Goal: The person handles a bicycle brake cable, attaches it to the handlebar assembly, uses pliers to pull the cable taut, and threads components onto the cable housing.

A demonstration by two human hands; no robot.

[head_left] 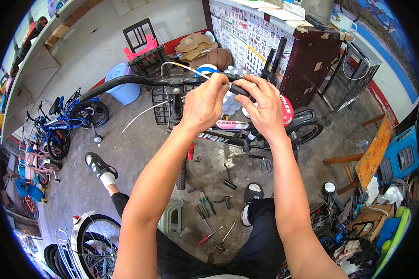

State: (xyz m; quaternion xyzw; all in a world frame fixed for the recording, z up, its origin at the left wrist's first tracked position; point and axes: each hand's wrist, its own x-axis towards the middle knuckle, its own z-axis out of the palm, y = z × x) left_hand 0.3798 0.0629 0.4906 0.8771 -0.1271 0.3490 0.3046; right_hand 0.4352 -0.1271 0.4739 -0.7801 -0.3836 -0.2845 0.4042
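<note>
In front of me stands a black children's bicycle (233, 137) with a long curved handlebar (125, 80) and a black wire basket (161, 111). A white cable (185, 67) loops over the bar and runs to the fingertips of my left hand (204, 103), which are pinched together. Close beside it, my right hand (261, 100) is closed round a black part (239, 89) that looks like a brake lever, near the bar's right side. My fingers hide where cable and lever meet. Another white cable (144, 115) hangs loose at the left of the basket.
On the floor lie pliers (206, 204), screwdrivers (210, 235), a loose brake lever (225, 201) and a small green stool (172, 217). Small bicycles (65, 123) stand at left, a white-fendered wheel (95, 244) lower left. A dark counter (309, 65), wooden stool (370, 149) and cluttered parts are at right.
</note>
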